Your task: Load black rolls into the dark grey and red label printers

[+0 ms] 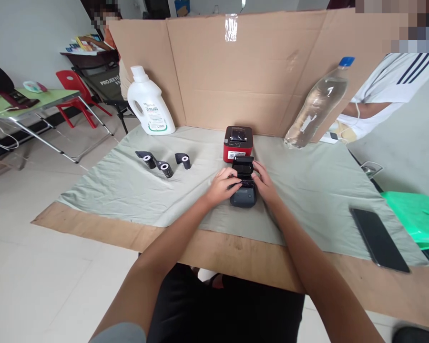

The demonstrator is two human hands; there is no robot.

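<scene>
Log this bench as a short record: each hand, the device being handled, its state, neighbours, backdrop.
left hand: fingers at the near part of the open compartment
right hand: at the device's right side
device: dark portable printer, by its look
state: lid raised
behind it: red-and-black box-shaped device
left: three small black rolls with white cores
left rear: white handled jug
right rear: clear bottle, blue cap
right front: black smartphone
backdrop: cardboard screen
</scene>
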